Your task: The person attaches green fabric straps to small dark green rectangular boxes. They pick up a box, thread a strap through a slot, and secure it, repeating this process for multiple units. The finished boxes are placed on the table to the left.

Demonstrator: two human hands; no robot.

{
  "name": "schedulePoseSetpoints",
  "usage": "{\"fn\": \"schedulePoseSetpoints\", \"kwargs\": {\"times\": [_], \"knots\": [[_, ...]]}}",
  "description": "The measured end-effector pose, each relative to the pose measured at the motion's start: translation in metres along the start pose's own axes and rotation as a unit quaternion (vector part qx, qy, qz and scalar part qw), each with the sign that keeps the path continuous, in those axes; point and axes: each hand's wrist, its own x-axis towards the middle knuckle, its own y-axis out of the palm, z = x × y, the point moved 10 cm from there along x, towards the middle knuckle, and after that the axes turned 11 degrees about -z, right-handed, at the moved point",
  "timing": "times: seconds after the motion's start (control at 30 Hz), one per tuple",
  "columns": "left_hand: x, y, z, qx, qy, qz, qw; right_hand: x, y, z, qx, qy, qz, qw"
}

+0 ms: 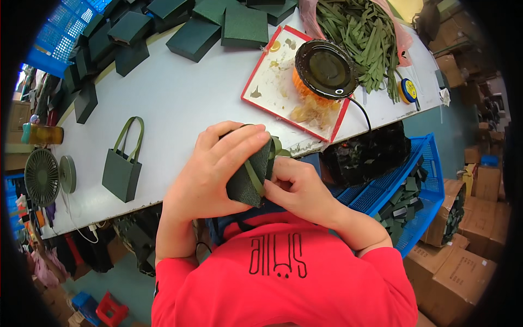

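I hold a small dark green paper bag (248, 177) close to my chest, just below the white table's near edge (180, 191). My left hand (215, 171) wraps over its top and left side. At the bag's right side my right hand (297, 188) pinches the olive green ribbon handle (254, 179) against the bag's face. A finished green bag with a looped ribbon handle (122, 166) stands upright on the table to my left.
A red-rimmed tray (272, 82) carries a round black glue pot (326, 68) with a cord. A heap of green ribbon strips (362, 32) lies behind it. Dark green boxes (163, 27) line the far side. A blue crate (403, 191) sits at right, a small fan (43, 177) at left.
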Motion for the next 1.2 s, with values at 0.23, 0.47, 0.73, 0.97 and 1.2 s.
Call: {"fn": "schedulePoseSetpoints", "kwargs": {"times": [0.23, 0.47, 0.73, 0.97, 1.2], "knots": [[-0.002, -0.004, 0.009, 0.065, -0.031, 0.012, 0.997, 0.002, -0.01, 0.004, 0.05, 0.026, 0.029, 0.998], [-0.031, -0.074, 0.04, 0.292, -0.116, -0.108, 0.943, -0.008, -0.085, -0.025, 0.098, 0.033, -0.223, 0.969], [-0.113, -0.199, 0.052, 0.499, -0.295, -0.236, 0.78, -0.02, -0.151, -0.049, 0.117, 0.009, -0.4, 0.909], [-0.092, -0.192, 0.058, 0.561, -0.247, -0.19, 0.767, -0.022, -0.215, -0.063, 0.126, -0.008, -0.481, 0.868], [0.061, -0.086, 0.131, 0.353, -0.08, -0.138, 0.922, -0.019, -0.232, -0.079, 0.179, -0.019, -0.463, 0.868]]}}
